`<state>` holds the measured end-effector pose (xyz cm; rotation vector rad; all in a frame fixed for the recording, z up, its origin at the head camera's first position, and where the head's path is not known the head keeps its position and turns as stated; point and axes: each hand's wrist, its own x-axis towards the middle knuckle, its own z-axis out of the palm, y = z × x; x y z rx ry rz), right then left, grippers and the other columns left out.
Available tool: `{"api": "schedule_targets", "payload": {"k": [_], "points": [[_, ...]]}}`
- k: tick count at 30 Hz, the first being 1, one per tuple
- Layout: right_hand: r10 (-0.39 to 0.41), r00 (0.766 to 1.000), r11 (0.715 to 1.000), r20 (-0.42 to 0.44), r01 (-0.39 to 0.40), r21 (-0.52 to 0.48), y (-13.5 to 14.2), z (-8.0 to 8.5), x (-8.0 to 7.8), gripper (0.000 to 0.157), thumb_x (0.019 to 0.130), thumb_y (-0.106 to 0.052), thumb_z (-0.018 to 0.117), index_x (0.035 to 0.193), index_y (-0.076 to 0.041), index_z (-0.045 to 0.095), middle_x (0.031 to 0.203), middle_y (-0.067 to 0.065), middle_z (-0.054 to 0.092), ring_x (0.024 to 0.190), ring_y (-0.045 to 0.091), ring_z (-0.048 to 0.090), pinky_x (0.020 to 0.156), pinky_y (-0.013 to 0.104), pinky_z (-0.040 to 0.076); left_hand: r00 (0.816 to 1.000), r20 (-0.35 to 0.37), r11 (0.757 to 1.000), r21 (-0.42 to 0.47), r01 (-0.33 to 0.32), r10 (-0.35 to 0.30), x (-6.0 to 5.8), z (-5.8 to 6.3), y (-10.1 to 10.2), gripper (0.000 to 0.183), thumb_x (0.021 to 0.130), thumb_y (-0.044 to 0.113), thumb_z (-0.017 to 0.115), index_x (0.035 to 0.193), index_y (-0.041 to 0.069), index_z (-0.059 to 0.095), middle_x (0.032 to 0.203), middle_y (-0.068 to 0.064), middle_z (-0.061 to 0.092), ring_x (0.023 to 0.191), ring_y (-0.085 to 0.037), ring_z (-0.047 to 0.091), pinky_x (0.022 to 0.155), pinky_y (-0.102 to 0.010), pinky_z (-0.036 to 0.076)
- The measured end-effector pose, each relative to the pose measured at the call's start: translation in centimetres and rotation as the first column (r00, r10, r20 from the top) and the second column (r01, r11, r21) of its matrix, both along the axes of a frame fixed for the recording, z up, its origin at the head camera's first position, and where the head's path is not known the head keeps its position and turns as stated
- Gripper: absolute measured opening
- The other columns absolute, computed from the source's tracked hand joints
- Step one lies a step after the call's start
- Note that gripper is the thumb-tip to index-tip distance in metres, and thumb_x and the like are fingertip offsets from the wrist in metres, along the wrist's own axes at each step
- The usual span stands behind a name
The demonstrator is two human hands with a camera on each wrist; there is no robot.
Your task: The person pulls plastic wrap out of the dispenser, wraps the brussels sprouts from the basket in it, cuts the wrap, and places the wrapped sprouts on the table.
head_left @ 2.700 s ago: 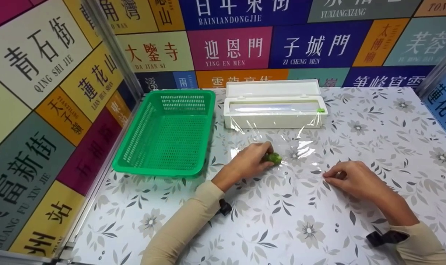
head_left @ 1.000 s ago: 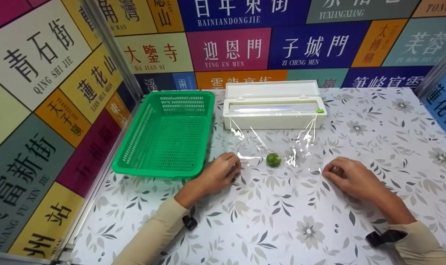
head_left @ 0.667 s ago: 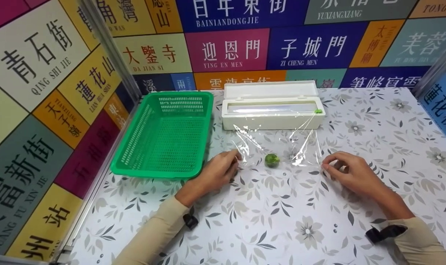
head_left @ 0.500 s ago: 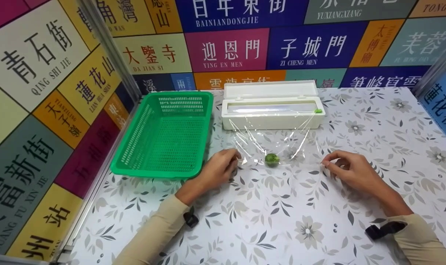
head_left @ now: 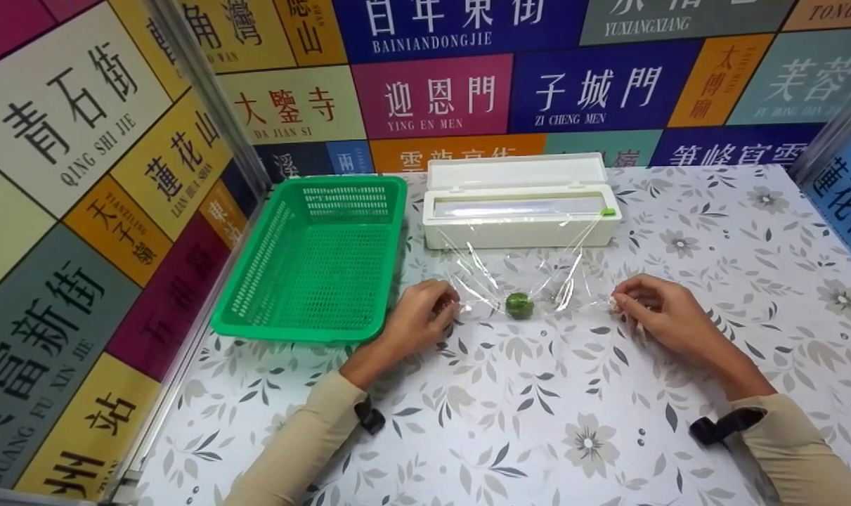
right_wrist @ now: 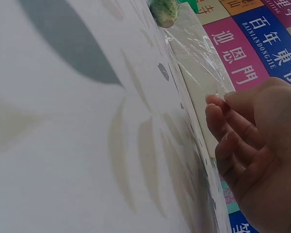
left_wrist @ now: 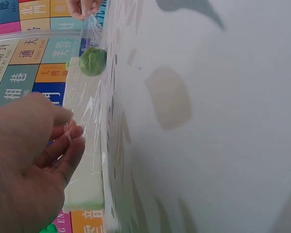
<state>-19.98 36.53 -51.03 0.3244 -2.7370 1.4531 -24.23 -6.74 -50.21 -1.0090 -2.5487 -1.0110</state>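
Note:
My left hand (head_left: 421, 313) pinches the left corner of a sheet of clear plastic wrap (head_left: 481, 281); the pinched film shows between thumb and fingers in the left wrist view. At the opposite corner my right hand (head_left: 667, 313) pinches the film between thumb and index finger. The sheet runs, creased and shiny, from a white wrap dispenser (head_left: 523, 233) toward both hands. Between the hands, near the sheet's front edge, sits a small round green vegetable resembling a Brussels sprout (head_left: 519, 306). Its pale stem end shows in the right wrist view. Neither hand touches the sprout (left_wrist: 92, 61).
A green plastic basket (head_left: 309, 329) stands close to my left hand. The dispenser's lid (head_left: 516, 170) is raised at the back, and a green slider (head_left: 608, 211) sits at its right end. Walls with coloured signs bound the flower-patterned table (head_left: 523, 422).
My left hand has let go of the sprout and moved left to the film's corner. Both hands have shifted slightly away from me, the film has creased differently, and the sprout has turned a little.

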Motion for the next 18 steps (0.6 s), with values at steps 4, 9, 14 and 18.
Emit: {"api": "schedule_targets", "payload": {"k": [4, 9, 14, 18], "points": [[0.009, 1.000, 1.000, 0.020, -0.009, -0.019, 0.0, 0.1, -0.1, 0.018, 0.108, -0.018, 0.067, 0.121, -0.005, 0.070, 0.097, 0.017, 0.078, 0.072, 0.020, 0.073, 0.056, 0.027, 0.057, 0.999, -0.009, 0.999, -0.003, -0.046, 0.046, 0.0, 0.0, 0.2, 0.004, 0.099, 0.005, 0.072, 0.098, 0.004, 0.075, 0.093, -0.011, 0.075, 0.084, -0.022, 0.071, 0.076, -0.034, 0.061], [0.007, 0.999, 1.000, 0.042, -0.007, -0.003, -0.2, 0.2, -0.4, 0.021, 0.110, -0.023, 0.066, 0.120, -0.006, 0.069, 0.091, 0.016, 0.077, 0.067, 0.021, 0.070, 0.050, 0.029, 0.054, 0.995, 0.010, 0.995, 0.007, -0.095, 0.095, -0.4, -0.1, 0.4, 0.006, 0.101, 0.006, 0.070, 0.097, 0.004, 0.075, 0.090, -0.009, 0.075, 0.080, -0.019, 0.070, 0.073, -0.030, 0.059], [-0.032, 0.997, 0.997, 0.069, 0.027, 0.071, -0.5, 0.1, -0.9, 0.021, 0.109, -0.024, 0.066, 0.117, -0.005, 0.070, 0.091, 0.013, 0.077, 0.069, 0.014, 0.070, 0.054, 0.024, 0.054, 0.993, 0.013, 0.993, 0.008, -0.114, 0.114, -0.9, -0.3, 0.7, 0.007, 0.102, 0.006, 0.071, 0.098, 0.004, 0.076, 0.089, -0.009, 0.077, 0.079, -0.020, 0.071, 0.073, -0.032, 0.060], [-0.053, 0.996, 0.987, 0.076, 0.041, 0.156, -0.7, 0.1, -1.4, 0.021, 0.108, -0.024, 0.068, 0.114, -0.004, 0.072, 0.091, 0.009, 0.077, 0.072, 0.007, 0.069, 0.062, 0.021, 0.055, 0.992, 0.017, 0.992, -0.003, -0.124, 0.124, -1.1, -0.5, 0.9, 0.007, 0.101, 0.006, 0.072, 0.096, 0.004, 0.077, 0.089, -0.009, 0.077, 0.081, -0.021, 0.071, 0.075, -0.036, 0.060]]}}
